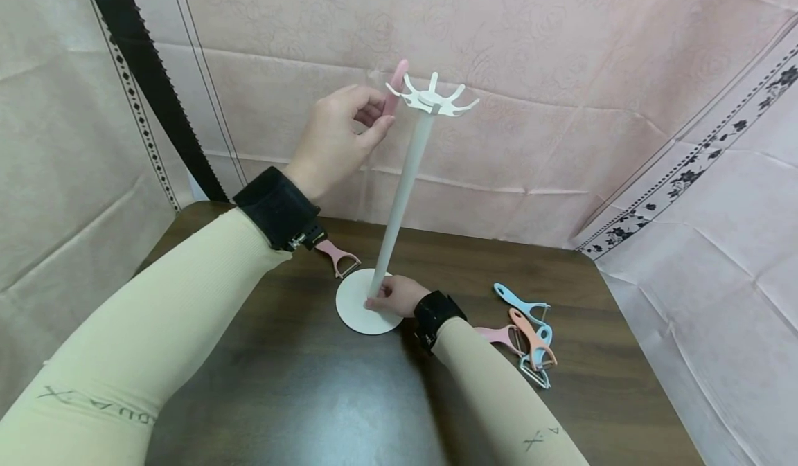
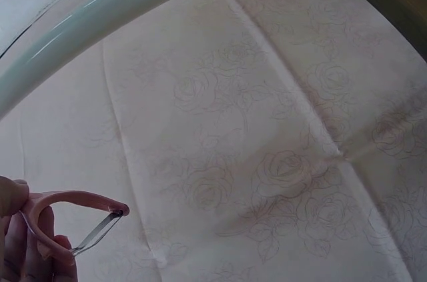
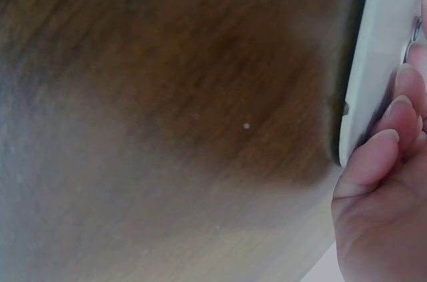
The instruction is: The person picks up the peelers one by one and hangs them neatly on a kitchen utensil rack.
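A white utensil stand (image 1: 402,203) with a ring of upturned hooks (image 1: 433,99) on top rises from a round base (image 1: 358,317) on the table. Up beside the hooks, my left hand (image 1: 343,130) pinches a pink peeler (image 1: 397,82), its handle end pointing up next to one hook. The left wrist view shows the pink peeler's head and blade (image 2: 97,232) below the fingers; whether the handle touches the hook I cannot tell. Down at the foot of the pole, my right hand (image 1: 402,296) grips the stand, its curled fingers (image 3: 373,159) low over the base.
Behind the base lies another pink peeler (image 1: 337,255), partly hidden by the left wrist. A loose pile to the right has a blue peeler (image 1: 517,300), an orange peeler (image 1: 530,334) and a pink peeler (image 1: 497,334). Patterned cloth (image 1: 499,175) hangs behind the dark wooden table (image 1: 280,397).
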Tool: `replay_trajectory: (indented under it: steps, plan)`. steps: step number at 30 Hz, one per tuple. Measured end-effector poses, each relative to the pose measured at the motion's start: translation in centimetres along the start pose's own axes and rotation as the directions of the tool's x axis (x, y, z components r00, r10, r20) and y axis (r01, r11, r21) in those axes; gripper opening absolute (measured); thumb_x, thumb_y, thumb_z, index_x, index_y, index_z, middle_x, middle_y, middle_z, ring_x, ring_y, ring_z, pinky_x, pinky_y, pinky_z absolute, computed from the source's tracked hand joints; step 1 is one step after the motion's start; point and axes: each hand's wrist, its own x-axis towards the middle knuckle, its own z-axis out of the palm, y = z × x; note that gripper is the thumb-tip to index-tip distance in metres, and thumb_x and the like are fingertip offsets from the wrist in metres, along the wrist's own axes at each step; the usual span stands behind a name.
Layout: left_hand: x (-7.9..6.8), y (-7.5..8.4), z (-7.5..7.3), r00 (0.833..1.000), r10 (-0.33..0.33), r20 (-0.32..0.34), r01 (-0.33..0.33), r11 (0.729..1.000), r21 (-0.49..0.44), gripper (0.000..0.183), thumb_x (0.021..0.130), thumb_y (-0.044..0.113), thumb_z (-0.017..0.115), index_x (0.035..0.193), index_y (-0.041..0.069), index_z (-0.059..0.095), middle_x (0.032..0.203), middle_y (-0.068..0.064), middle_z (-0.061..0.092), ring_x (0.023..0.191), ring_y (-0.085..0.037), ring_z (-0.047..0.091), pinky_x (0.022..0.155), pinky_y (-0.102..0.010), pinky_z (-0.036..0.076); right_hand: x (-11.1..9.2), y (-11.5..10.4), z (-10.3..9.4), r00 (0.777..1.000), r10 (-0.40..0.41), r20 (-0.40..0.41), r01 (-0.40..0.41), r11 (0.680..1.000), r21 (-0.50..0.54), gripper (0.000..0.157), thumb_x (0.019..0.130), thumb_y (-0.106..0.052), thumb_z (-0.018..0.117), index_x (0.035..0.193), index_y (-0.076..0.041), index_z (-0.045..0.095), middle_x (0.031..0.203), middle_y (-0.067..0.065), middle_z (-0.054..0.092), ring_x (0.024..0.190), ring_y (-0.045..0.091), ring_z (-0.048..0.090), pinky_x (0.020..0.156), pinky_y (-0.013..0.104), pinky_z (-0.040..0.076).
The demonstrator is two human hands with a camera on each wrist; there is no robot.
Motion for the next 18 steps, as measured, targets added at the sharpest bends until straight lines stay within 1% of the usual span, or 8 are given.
replay_trajectory:
  steps: [7,13,18]
  plan:
    - [-0.14,0.02,0.18,1.000,0.014,0.001,-0.014,1.000,0.016,0.015,0.093,0.013,0.065,0.102,0.002,0.067,0.092,-0.007,0.065,0.082,-0.012,0.062,0.080,-0.023,0.050,-0.22,-0.26,-0.05,1.000,0.001,0.002,-0.001,1.000,-0.008,0.031,0.085,-0.045,0.072,0.087,-0.015,0.063,0.079,0.000,0.057,0.079,0.018,0.055,0.070,0.033,0.043]
    - [-0.44,-0.21,0.21,1.000,-0.004,0.019,0.004,1.000,0.026,0.017,0.093,0.015,0.064,0.103,0.002,0.067,0.093,-0.006,0.064,0.083,-0.011,0.060,0.080,-0.023,0.050,-0.68,-0.62,-0.22,1.000,-0.011,-0.007,0.011,1.000,-0.013,0.031,0.086,-0.043,0.071,0.084,-0.014,0.060,0.077,0.000,0.055,0.076,0.018,0.054,0.068,0.032,0.042]
    - [-0.63,-0.55,0.13,1.000,-0.007,0.014,0.007,1.000,0.015,0.016,0.093,0.013,0.064,0.102,0.001,0.066,0.093,-0.006,0.064,0.083,-0.011,0.060,0.081,-0.023,0.050,-0.60,-0.52,-0.23,1.000,-0.022,-0.006,0.022,0.999,-0.025,0.032,0.087,-0.043,0.070,0.082,-0.014,0.059,0.075,-0.001,0.054,0.075,0.017,0.053,0.067,0.031,0.042]
